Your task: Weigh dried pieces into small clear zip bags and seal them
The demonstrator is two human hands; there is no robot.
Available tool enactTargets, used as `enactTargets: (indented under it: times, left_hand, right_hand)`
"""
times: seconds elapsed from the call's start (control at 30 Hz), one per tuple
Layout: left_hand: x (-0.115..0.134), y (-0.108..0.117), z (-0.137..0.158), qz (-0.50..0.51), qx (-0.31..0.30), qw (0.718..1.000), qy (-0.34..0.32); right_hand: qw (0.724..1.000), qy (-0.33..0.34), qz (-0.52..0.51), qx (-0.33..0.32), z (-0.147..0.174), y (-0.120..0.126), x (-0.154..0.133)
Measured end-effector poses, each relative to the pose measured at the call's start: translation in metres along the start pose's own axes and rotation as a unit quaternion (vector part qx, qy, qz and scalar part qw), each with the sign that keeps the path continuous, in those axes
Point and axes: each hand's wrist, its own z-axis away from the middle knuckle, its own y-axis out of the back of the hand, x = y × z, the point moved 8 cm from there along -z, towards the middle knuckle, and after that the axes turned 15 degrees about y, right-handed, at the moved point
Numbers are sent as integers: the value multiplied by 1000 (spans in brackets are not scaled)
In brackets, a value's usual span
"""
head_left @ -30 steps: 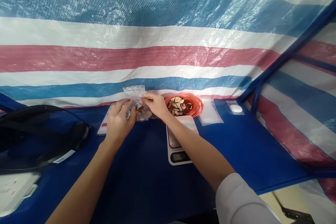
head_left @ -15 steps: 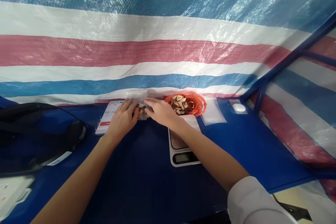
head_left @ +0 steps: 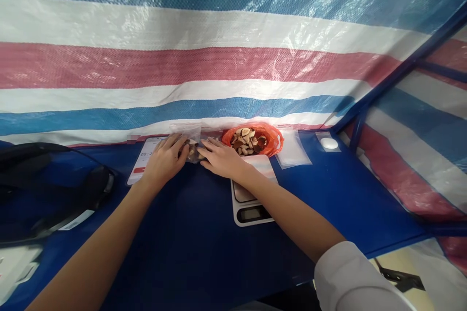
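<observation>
A clear plastic bag with brown and pale dried pieces inside lies between my hands near the back of the table. My left hand rests on the bag's left side, its fingers stretched and the thumb apart. From the other side, my right hand lies over the bag with its fingers spread. Both palms face down, and the fingertips touching the plastic are partly hidden. An orange-red plastic bag, open at the top, holds dried slices just beyond my right hand. Under my right forearm sits a white kitchen scale.
A phone showing a timer lies by my left hand. Clear flat bags and a white oval object are at the right. Black headgear and a white device occupy the left. A striped tarp hangs behind.
The view has shifted slightly, so the things on the table sit a little further left and higher. My hands stay at the clear bag, the right fingers now lying further over it.
</observation>
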Motion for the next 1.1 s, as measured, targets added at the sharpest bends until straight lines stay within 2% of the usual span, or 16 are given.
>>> enactTargets:
  times: [0.13, 0.27, 0.37, 0.47, 0.67, 0.77, 0.9, 1.1]
  left_hand:
    - [14, 11, 9, 5, 30, 999, 10]
    - [41, 19, 25, 28, 61, 998, 4]
    - [63, 18, 41, 36, 80, 996, -8]
    - [81, 10, 57, 36, 81, 996, -22]
    - [100, -8, 74, 14, 51, 998, -22]
    - [101, -14, 79, 9, 29, 999, -14]
    - [98, -28, 87, -22, -31, 999, -5]
    - [90, -45, 94, -105, -120, 986, 46]
  right_hand:
    - [999, 20, 9, 39, 9, 22, -9]
    - [997, 18, -1, 74, 33, 43, -15]
    - [997, -14, -9, 80, 64, 54, -10]
    - [994, -72, -20, 84, 104, 64, 5]
    - [972, -201, -10, 122, 197, 82, 45]
    - [972, -218, 14, 86, 230, 78, 59]
    - [974, -221, 43, 27, 252, 65, 69]
    - [975, -217, 41, -20, 255, 52, 67]
